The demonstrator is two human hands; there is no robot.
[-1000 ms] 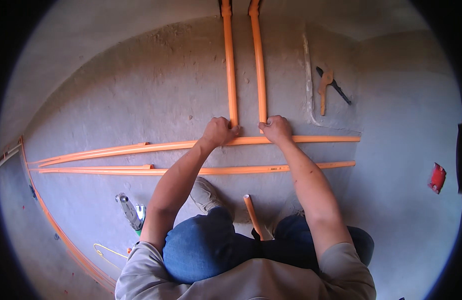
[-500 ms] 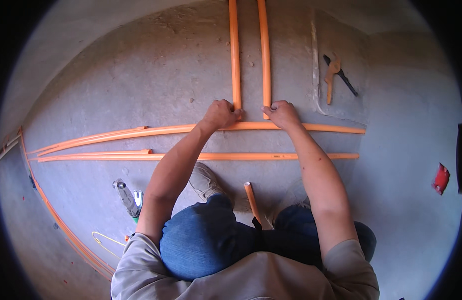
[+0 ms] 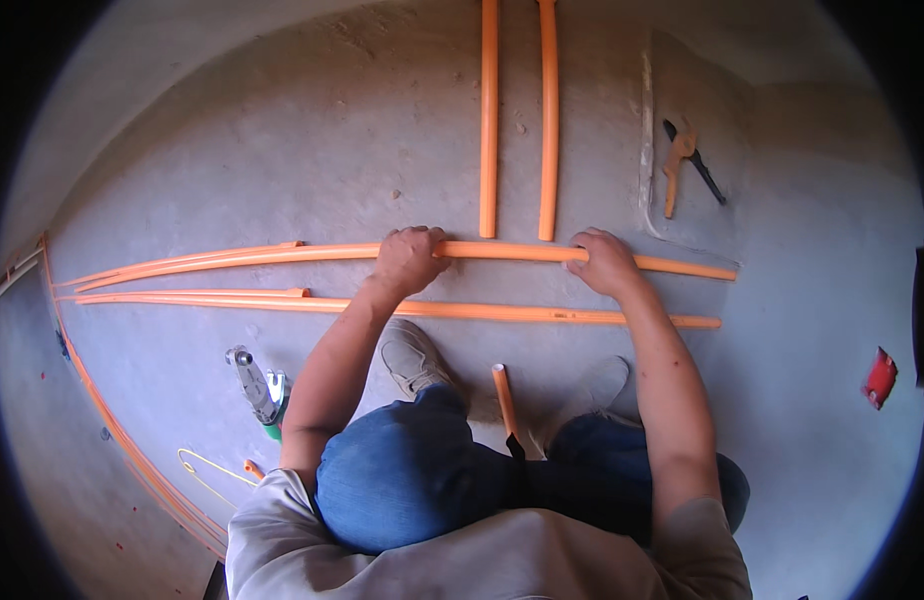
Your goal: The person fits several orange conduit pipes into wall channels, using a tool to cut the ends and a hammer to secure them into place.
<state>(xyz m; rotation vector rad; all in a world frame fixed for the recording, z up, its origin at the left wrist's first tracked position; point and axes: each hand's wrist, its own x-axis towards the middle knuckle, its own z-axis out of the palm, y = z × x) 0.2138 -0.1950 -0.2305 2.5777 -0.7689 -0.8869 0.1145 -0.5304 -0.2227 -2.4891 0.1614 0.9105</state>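
Both of my hands grip a long orange pipe point(image 3: 502, 251) that runs across the floor from left to right. My left hand point(image 3: 410, 260) is closed around its middle, and my right hand point(image 3: 604, 263) has its fingers wrapped on it further right. Between and beyond the hands, two upright-running orange pipes, a left one point(image 3: 489, 130) and a right one point(image 3: 549, 130), end just short of the held pipe. Nearer to me, a second long orange pipe point(image 3: 462, 310) lies roughly alongside the held one.
A pipe cutter point(image 3: 678, 165) with orange and black handles lies at the far right. A grey power tool point(image 3: 252, 383) rests left of my knee. A short orange pipe piece point(image 3: 505, 400) is between my feet. A red object point(image 3: 880, 378) sits at right; more orange pipes point(image 3: 132, 445) line the left wall.
My hands have let go of the near ends of the two far pipes. They have moved apart and slightly nearer, and now grip the crosswise pipe.
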